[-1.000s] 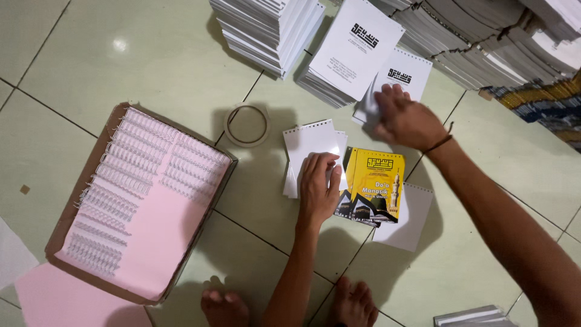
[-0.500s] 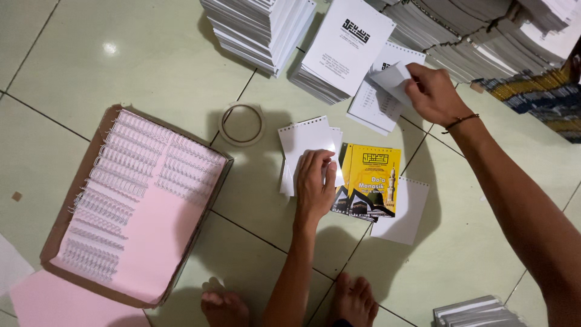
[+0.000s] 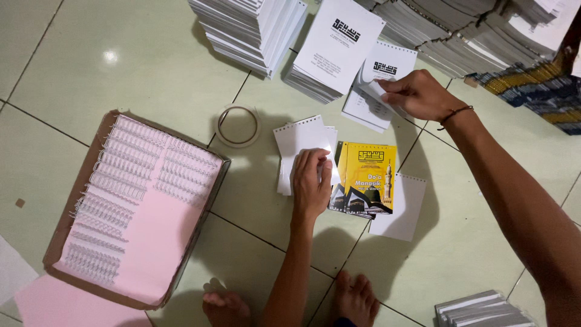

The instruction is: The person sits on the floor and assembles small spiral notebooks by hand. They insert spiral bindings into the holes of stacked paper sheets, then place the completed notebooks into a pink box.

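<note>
My left hand (image 3: 312,183) presses flat on a small white punched booklet (image 3: 299,144) lying on the tiled floor. Just right of it lies a yellow and black booklet cover (image 3: 365,178), partly over a white punched sheet (image 3: 402,209). My right hand (image 3: 417,94) reaches up to a short stack of white printed sheets (image 3: 387,63) and pinches the edge of the top sheet, lifting it.
A cardboard box (image 3: 72,212) lined with pink paper holds several rows of wire binding spirals (image 3: 130,172) at the left. A roll of clear tape (image 3: 238,125) lies above the booklet. Tall stacks of pages (image 3: 251,27) fill the top. My bare feet (image 3: 354,300) show at the bottom.
My right hand has shifted slightly and is peeling the top sheet off the stack. My left hand has stayed on the white booklet.
</note>
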